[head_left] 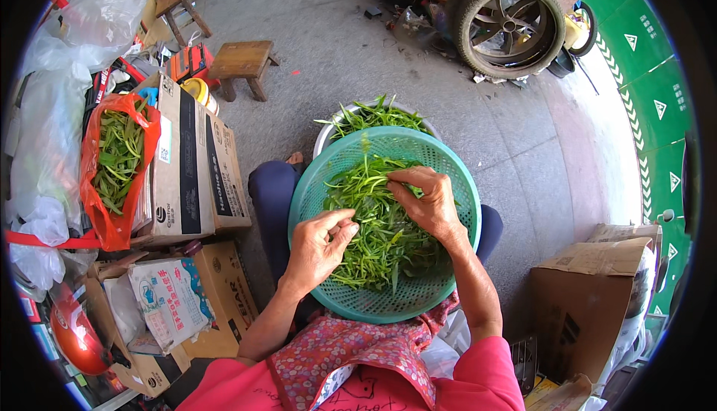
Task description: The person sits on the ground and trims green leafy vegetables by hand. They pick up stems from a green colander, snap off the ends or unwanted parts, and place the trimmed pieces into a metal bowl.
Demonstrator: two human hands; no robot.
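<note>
A green plastic colander (464, 187) rests on my lap between my knees, with a heap of leafy green vegetable stems (381, 243) in it. Over the heap's left side, my left hand (320, 250) is closed with thumb and fingertips together; whatever it pinches is too small to make out. My right hand (427, 200) is above the heap's right side, thumb and forefinger pinched on green stems. Just beyond the colander, partly covered by it, a grey basin (323, 140) holds more of the same greens (379, 117).
An orange-red plastic bag of greens (119, 161) sits at left beside cardboard boxes (198, 164). Wooden stools (243, 58) stand at the far left. Wheels with tyres (511, 26) lie at the far right. A cardboard box (586, 299) is near my right side.
</note>
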